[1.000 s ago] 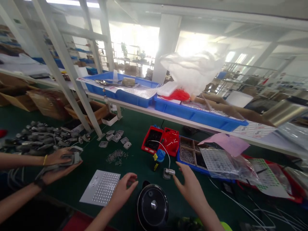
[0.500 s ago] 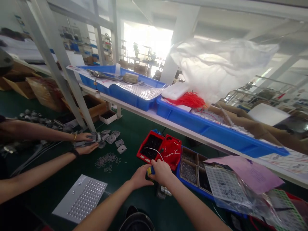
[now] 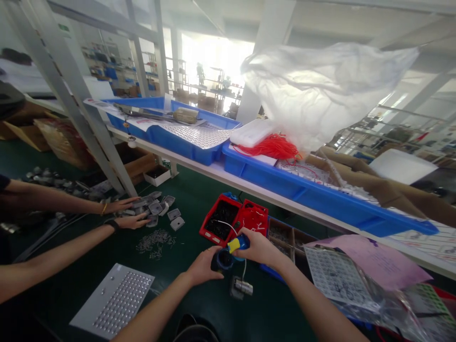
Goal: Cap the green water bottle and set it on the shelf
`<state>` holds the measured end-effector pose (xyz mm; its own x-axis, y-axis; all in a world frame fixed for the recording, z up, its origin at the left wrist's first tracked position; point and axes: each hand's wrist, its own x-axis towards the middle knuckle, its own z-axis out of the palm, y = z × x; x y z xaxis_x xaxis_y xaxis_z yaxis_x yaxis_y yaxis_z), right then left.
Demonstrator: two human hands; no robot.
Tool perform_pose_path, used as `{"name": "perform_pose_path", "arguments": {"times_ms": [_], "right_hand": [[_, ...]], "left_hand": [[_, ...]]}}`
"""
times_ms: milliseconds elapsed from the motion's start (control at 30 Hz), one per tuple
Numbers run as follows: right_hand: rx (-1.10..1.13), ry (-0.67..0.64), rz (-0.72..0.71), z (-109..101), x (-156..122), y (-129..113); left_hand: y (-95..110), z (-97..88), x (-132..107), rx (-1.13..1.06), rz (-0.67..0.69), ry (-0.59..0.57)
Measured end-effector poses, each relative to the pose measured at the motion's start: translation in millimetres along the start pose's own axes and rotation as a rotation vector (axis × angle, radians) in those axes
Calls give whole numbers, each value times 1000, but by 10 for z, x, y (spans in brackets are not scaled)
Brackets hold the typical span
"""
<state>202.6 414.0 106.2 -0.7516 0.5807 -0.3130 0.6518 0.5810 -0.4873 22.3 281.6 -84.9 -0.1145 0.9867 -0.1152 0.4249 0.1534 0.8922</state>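
Note:
My left hand [image 3: 204, 268] curves its thumb and fingers around a dark, round, cup-like part [image 3: 224, 259]. My right hand [image 3: 258, 246] grips a small blue-and-yellow piece [image 3: 235, 244] just above that part's right side. A thin white cable [image 3: 228, 224] arcs up beside the piece, over the red tray. Below my hands, a silvery cylindrical fitting [image 3: 243, 286] lies on the dark green table, with a pale cable running up from it towards my right hand. Whether the cup-like part and the blue-and-yellow piece touch is hard to make out.
Red trays [image 3: 204, 232] hold black and white bits. Beyond are a compartment box [image 3: 292, 237] and bagged sheets [image 3: 335, 270]. To the left, a co-worker's hands [image 3: 131, 221] touch grey housings [image 3: 174, 214], near loose screws [image 3: 155, 242] and a dimpled plate [image 3: 89, 304]. Blue trays [image 3: 263, 173] line the shelf.
My right hand has moved up and right with the blue-and-yellow piece, uncovering the dark round part in my left hand. The co-worker's hands have spread out over the grey housings.

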Motion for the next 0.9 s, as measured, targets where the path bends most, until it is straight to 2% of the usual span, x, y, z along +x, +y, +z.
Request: {"name": "perform_pose_path", "arguments": {"times_ms": [100,200,333,400,467,600,733,800,833,900], "right_hand": [[345,32,89,59,-70,204],[739,79,221,222,-183,346],[1350,177,397,389,-403,358],[1617,131,450,418,-531,262],[1772,54,421,424,-660,89],[1939,-86,284,404,-867,-465],[1980,-65,238,402,-1013,-1028],[1810,28,164,498,-1155,-1173],[1676,126,134,594,-1267,-1206],[1370,415,159,895,-1581,-1219]], "left_hand": [[69,-152,-73,-25,-5,12],[279,-313,-161,-46,15,48],[809,-361,-262,-93,102,90],[1123,-315,-314,-122,150,81],[1412,-263,-377,-166,191,59],[1805,-248,-564,-295,201,64],[2006,-446,-886,-414,198,115],[2046,-623,-1122,-382,234,142],[2035,-723,-1262,-348,247,146],[1925,-923,-1557,-249,241,131]]}}
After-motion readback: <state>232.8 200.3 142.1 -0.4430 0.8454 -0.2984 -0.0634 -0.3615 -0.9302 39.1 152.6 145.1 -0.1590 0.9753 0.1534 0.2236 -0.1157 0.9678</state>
